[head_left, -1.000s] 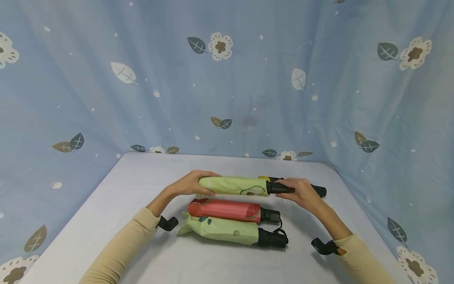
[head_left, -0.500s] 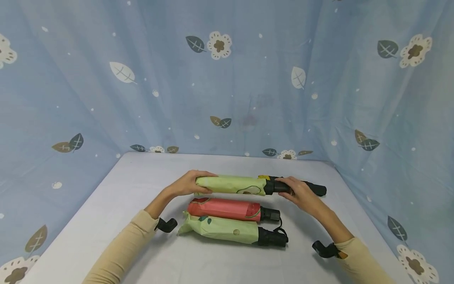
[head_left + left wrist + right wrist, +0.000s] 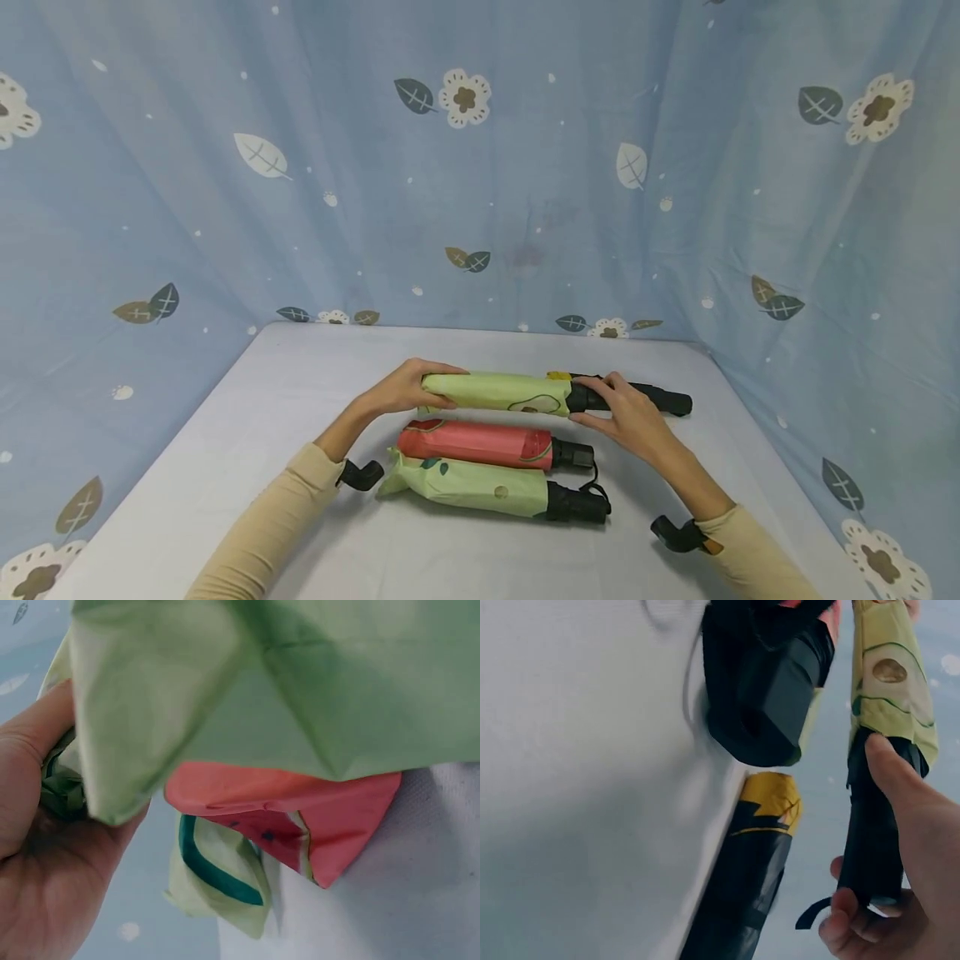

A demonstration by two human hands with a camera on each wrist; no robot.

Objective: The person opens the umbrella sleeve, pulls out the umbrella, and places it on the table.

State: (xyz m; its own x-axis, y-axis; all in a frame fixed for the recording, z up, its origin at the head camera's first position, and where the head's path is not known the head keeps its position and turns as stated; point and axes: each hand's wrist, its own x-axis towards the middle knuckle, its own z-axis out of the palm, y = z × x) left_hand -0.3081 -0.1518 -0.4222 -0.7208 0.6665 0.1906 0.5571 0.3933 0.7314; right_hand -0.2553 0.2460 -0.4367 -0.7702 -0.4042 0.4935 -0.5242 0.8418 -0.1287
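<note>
A folded umbrella in a light green cover with an avocado print [image 3: 495, 392] is held level across both hands, behind two other umbrellas. My left hand [image 3: 408, 387] grips its covered left end, thumb in front and fingers over the top. At the other end my right hand [image 3: 636, 419] holds the black handle [image 3: 874, 840], its thumb lying along the side in the right wrist view and its fingers curled around the end. Nearest below it lies a folded red umbrella with a watermelon print [image 3: 476, 442]. In front of that lies another light green umbrella [image 3: 480, 488] with a black handle.
A black folded umbrella with a yellow end [image 3: 742, 877] lies behind the right hand, partly hidden in the head view. All rest on a white-covered table [image 3: 465, 558]. A blue patterned curtain [image 3: 540, 167] surrounds the table at the back and sides.
My right hand has shifted left along the black handle, closer to the green cover. The held umbrella has swayed slightly left, then back right with the left hand. The lying umbrellas have not moved.
</note>
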